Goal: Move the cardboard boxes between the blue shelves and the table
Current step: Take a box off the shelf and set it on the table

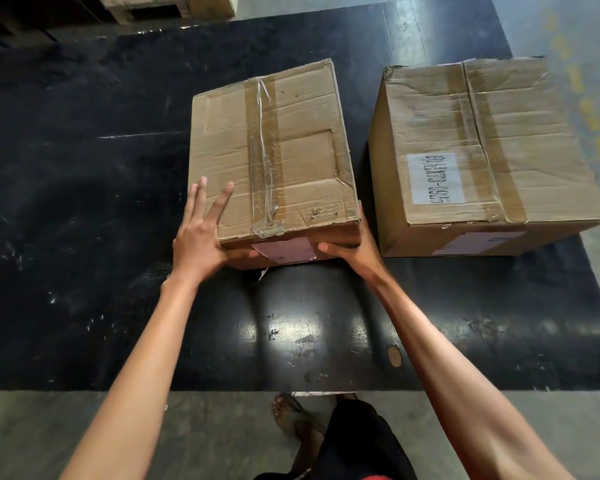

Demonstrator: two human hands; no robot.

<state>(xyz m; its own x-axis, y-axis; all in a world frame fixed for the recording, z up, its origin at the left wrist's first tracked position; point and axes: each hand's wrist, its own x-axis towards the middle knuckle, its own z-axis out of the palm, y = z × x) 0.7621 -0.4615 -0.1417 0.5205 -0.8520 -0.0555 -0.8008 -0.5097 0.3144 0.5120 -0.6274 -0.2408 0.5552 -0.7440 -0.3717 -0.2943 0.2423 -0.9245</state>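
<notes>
On the black desk (83, 202), beside the right box (482, 140), the left box (274, 150) lies straight ahead, its long axis running away from me. My left grip (198, 237) presses its near-left corner with straight fingers. My right grip (355, 249) flanks the near-right corner, its fingers hidden, so I cannot tell its hold.

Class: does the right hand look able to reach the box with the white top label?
Probably yes: the right hand holds a near corner of the taped box, the labelled box stands beside it, nothing between. It must let go first.
</notes>
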